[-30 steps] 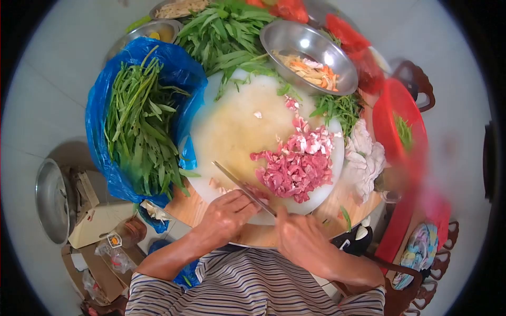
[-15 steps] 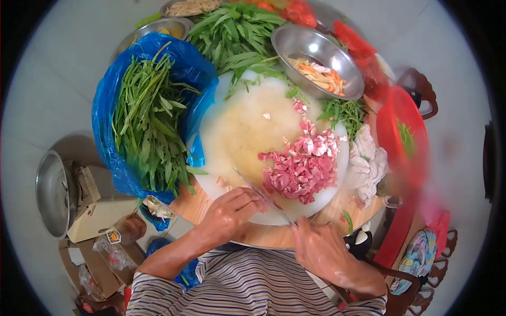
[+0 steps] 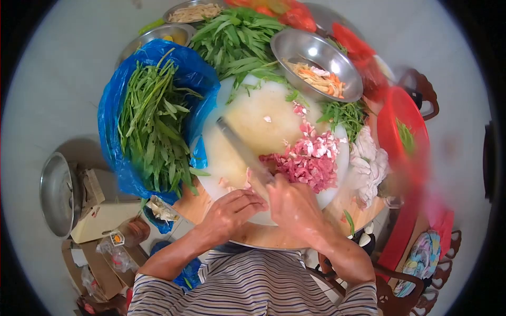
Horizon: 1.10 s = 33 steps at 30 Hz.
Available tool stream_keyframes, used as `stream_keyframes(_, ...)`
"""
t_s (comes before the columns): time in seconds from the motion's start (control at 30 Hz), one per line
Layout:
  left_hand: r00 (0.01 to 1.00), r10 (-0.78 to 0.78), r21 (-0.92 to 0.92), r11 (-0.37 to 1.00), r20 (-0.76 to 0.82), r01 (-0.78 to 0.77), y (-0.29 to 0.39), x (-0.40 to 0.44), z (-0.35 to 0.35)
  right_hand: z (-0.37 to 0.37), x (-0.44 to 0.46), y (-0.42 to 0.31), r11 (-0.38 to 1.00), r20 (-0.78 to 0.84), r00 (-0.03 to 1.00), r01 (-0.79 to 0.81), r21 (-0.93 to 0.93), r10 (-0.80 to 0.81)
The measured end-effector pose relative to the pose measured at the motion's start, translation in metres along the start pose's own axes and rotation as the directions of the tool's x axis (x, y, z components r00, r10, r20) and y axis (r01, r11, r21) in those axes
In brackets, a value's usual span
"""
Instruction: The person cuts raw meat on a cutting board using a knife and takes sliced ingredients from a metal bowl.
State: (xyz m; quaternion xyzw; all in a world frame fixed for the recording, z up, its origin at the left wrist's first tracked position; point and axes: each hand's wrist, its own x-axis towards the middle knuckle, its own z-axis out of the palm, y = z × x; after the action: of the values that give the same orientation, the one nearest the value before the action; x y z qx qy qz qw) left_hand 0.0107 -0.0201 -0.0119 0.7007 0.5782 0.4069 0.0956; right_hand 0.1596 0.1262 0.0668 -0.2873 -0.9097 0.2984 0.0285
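And here's the round wooden desk (image 3: 263, 239) across the middle of the frame, a white cutting board (image 3: 274, 134) covering much of it. At the left of the frame, a blue plastic bag (image 3: 109, 121) gapes around long leafy stalks (image 3: 153, 124); more leafy greens (image 3: 237, 37) are heaped at upper centre. Over on the right, a red basin (image 3: 390, 118); at upper right, a tilted steel bowl (image 3: 345, 59) with pale and orange shreds (image 3: 321, 80) inside.

Down to lower centre: the right hand (image 3: 298, 208) has its fingers wrapped round the knife's handle, and the left hand (image 3: 229, 216) works just beside it, fingers bent and bunched close; whether they pinch anything, I can't tell. The chopped meat (image 3: 313, 166) sits right of centre on the board, pink with white bits, and there's the knife (image 3: 242, 149) slanting to its left, tip towards upper left. One tiny white scrap (image 3: 267, 119) lies above the blade.
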Motion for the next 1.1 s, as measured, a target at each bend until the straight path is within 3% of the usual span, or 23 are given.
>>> stream_keyframes(0.1, 0.991, -0.003, 0.057, 0.998, -0.132, 0.010, 0.000, -0.004, 0.001, -0.024, -0.021, -0.008, 0.994, 0.008, 1.000, -0.011, -0.111, 0.012)
stream_keyframes(0.3, 0.999, -0.004, 0.089, 0.996, -0.044, 0.008, -0.001, 0.001, -0.003, -0.036, -0.078, -0.008, 0.972, 0.256, 0.966, 0.030, -0.234, 0.032)
stream_keyframes(0.47, 1.000, -0.027, 0.093, 0.995, 0.003, 0.027, -0.001, 0.003, -0.006, -0.027, -0.080, -0.007, 0.971, 0.264, 0.962, 0.000, -0.237, 0.064)
stream_keyframes(0.63, 0.998, -0.031, 0.084, 0.996, 0.046, 0.027, 0.000, 0.003, -0.008, -0.006, -0.023, -0.017, 0.984, 0.212, 0.977, 0.005, -0.176, 0.033)
stream_keyframes(0.73, 1.000, -0.023, 0.011, 1.000, -0.014, 0.023, -0.003, -0.002, -0.010, 0.009, -0.003, -0.003, 0.998, 0.099, 0.995, 0.038, -0.056, -0.032)
stream_keyframes(0.8, 0.976, -0.089, -0.100, 0.993, -0.200, 0.070, -0.007, -0.008, -0.021, 0.005, 0.001, 0.007, 0.999, -0.097, 0.995, 0.037, 0.015, -0.035)
stream_keyframes(0.83, 0.975, -0.101, -0.099, 0.992, -0.199, 0.083, -0.006, -0.009, -0.027, 0.000, -0.004, 0.005, 0.999, -0.086, 0.996, 0.039, 0.021, -0.037)
stream_keyframes(0.9, 0.847, -0.265, -0.069, 0.962, -0.461, 0.264, -0.008, -0.007, -0.043, -0.020, -0.020, -0.007, 0.999, -0.118, 0.992, -0.032, 0.029, 0.035)
stream_keyframes(0.97, 0.858, -0.242, -0.077, 0.970, -0.453, 0.232, -0.011, -0.004, -0.043, -0.028, -0.037, -0.008, 0.999, -0.073, 0.997, -0.029, -0.026, 0.027)
stream_keyframes(1.03, 0.981, -0.025, 0.084, 0.996, -0.194, 0.043, -0.009, -0.003, -0.036, -0.028, -0.051, -0.008, 0.998, 0.017, 1.000, 0.013, -0.062, -0.012)
stream_keyframes(1.07, 0.996, -0.012, 0.062, 0.998, -0.092, 0.018, -0.005, -0.001, -0.031, -0.028, -0.056, -0.009, 0.998, 0.019, 1.000, 0.010, -0.062, -0.009)
stream_keyframes(1.1, 0.996, -0.014, 0.056, 0.998, -0.089, 0.019, -0.003, 0.001, -0.025, -0.028, -0.061, -0.009, 0.993, 0.063, 0.998, 0.027, -0.112, -0.020)
